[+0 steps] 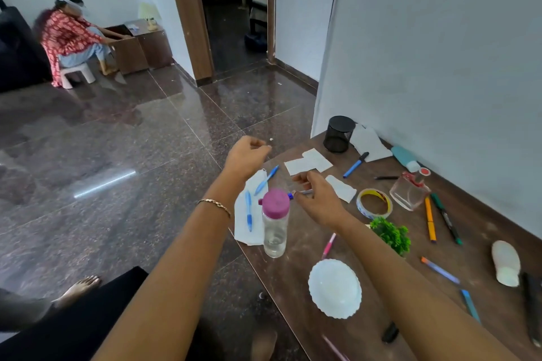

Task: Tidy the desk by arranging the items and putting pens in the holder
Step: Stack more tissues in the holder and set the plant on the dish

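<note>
The brown desk (pixel 484 223) stands against a white wall and carries everything in the task. Both bare arms reach over its near left part. The left hand (pixel 247 155) hangs above the desk's left edge with its fingers curled in; whether it holds anything cannot be told. The right hand (pixel 321 199) is lower, just beyond the bottle (pixel 275 228), with its fingers bent down round a blue-capped pen (pixel 302 193) and the thumb stretched out above. A sheet of paper (pixel 243 223) lies at the left edge with two blue pens (pixel 248 211) on it. A white plate (pixel 334 287) sits near the front, beside the right forearm. The clear bottle, purple-capped, stands upright between the two arms. The black mesh holder (pixel 338 133) stands at the far corner next to the wall, well apart from both hands. A glass flask (pixel 409 193) and a tape roll (pixel 377 193) lie side by side right of the right hand, with a small green plant (pixel 391 234) just in front of the tape. An orange pen (pixel 430 223) and a green marker (pixel 445 221) lie together by the flask, a blue marker (pixel 355 165) near the holder, and a pink pen (pixel 328 245) under the right forearm.
</note>
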`<action>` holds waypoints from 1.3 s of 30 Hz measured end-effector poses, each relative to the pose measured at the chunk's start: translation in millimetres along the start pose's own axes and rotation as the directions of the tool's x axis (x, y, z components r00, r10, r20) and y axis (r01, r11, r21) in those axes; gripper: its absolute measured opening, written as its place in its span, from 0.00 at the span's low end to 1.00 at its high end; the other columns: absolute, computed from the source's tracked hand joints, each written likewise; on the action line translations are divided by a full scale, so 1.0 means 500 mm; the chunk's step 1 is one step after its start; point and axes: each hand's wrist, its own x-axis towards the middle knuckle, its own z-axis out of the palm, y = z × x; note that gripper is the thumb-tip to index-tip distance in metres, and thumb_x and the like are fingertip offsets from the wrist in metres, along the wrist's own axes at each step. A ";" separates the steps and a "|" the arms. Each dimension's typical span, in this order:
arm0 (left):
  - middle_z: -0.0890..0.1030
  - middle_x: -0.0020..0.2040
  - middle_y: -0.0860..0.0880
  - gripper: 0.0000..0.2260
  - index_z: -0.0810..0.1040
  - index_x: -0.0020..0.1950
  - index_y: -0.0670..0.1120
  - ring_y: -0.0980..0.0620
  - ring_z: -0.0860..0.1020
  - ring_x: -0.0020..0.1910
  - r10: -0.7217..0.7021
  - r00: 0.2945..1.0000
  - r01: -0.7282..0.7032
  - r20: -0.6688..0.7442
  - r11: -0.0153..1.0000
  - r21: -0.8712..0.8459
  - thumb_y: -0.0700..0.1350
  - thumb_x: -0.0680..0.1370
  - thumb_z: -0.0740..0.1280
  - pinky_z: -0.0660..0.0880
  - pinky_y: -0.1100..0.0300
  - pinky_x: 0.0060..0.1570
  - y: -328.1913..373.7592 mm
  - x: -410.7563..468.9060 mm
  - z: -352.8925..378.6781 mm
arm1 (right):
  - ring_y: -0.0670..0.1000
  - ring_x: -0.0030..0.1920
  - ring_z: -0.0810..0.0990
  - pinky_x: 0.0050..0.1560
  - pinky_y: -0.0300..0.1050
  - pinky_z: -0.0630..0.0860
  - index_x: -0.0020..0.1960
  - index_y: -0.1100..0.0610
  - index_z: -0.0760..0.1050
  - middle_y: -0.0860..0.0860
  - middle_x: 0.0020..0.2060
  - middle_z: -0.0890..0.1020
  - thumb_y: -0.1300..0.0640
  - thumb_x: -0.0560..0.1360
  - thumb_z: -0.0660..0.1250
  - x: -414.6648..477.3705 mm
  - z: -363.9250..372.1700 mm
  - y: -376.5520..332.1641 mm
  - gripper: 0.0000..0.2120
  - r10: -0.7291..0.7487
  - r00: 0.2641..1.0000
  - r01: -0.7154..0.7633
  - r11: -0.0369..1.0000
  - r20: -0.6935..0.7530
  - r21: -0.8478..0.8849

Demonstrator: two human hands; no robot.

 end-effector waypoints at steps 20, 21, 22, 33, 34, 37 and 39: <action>0.74 0.58 0.44 0.22 0.70 0.58 0.45 0.48 0.75 0.50 -0.347 0.938 0.315 -0.012 0.836 0.450 0.46 0.69 0.75 0.73 0.58 0.44 -0.298 0.171 0.000 | 0.50 0.64 0.73 0.66 0.42 0.70 0.65 0.51 0.74 0.51 0.63 0.75 0.64 0.76 0.66 0.217 0.156 0.050 0.19 -0.056 0.977 0.139 0.901 0.208 -0.411; 0.73 0.59 0.44 0.22 0.70 0.58 0.45 0.47 0.76 0.52 -0.326 0.945 0.298 -0.019 0.836 0.460 0.46 0.69 0.75 0.74 0.57 0.47 -0.302 0.172 0.005 | 0.50 0.65 0.72 0.66 0.42 0.69 0.66 0.52 0.73 0.51 0.64 0.74 0.64 0.76 0.65 0.221 0.160 0.051 0.20 -0.078 0.969 0.174 0.887 0.234 -0.428; 0.73 0.59 0.44 0.22 0.69 0.58 0.46 0.45 0.76 0.54 -0.311 0.950 0.284 -0.018 0.840 0.462 0.45 0.69 0.75 0.75 0.56 0.49 -0.306 0.175 0.009 | 0.50 0.66 0.72 0.67 0.43 0.68 0.67 0.52 0.73 0.51 0.65 0.74 0.64 0.76 0.65 0.226 0.165 0.051 0.21 -0.093 0.962 0.202 0.872 0.256 -0.446; 0.80 0.49 0.48 0.19 0.70 0.52 0.49 0.49 0.79 0.49 -0.286 0.958 0.258 0.023 0.894 0.368 0.46 0.67 0.76 0.76 0.57 0.44 -0.322 0.196 0.000 | 0.53 0.60 0.75 0.64 0.46 0.72 0.68 0.55 0.70 0.54 0.63 0.75 0.60 0.78 0.65 0.249 0.192 0.053 0.19 -0.178 0.896 0.417 0.656 0.407 -0.629; 0.80 0.49 0.49 0.20 0.70 0.51 0.49 0.50 0.78 0.49 -0.301 0.953 0.268 0.033 0.890 0.369 0.48 0.66 0.76 0.75 0.57 0.44 -0.323 0.198 -0.004 | 0.53 0.59 0.75 0.62 0.46 0.73 0.68 0.56 0.70 0.55 0.62 0.75 0.60 0.78 0.64 0.250 0.192 0.053 0.19 -0.187 0.888 0.437 0.628 0.420 -0.644; 0.78 0.44 0.50 0.18 0.73 0.47 0.48 0.51 0.77 0.45 -0.360 0.930 0.299 0.081 0.864 0.405 0.51 0.66 0.76 0.74 0.57 0.41 -0.322 0.203 -0.016 | 0.53 0.58 0.75 0.60 0.46 0.75 0.66 0.56 0.71 0.55 0.61 0.75 0.60 0.77 0.65 0.254 0.189 0.053 0.17 -0.196 0.864 0.489 0.552 0.465 -0.676; 0.79 0.40 0.50 0.15 0.74 0.41 0.48 0.51 0.77 0.40 -0.403 0.907 0.312 0.123 0.839 0.445 0.54 0.66 0.76 0.75 0.56 0.41 -0.324 0.208 -0.019 | 0.53 0.59 0.75 0.60 0.46 0.76 0.65 0.56 0.71 0.55 0.62 0.74 0.61 0.76 0.67 0.258 0.186 0.053 0.18 -0.199 0.841 0.528 0.505 0.503 -0.683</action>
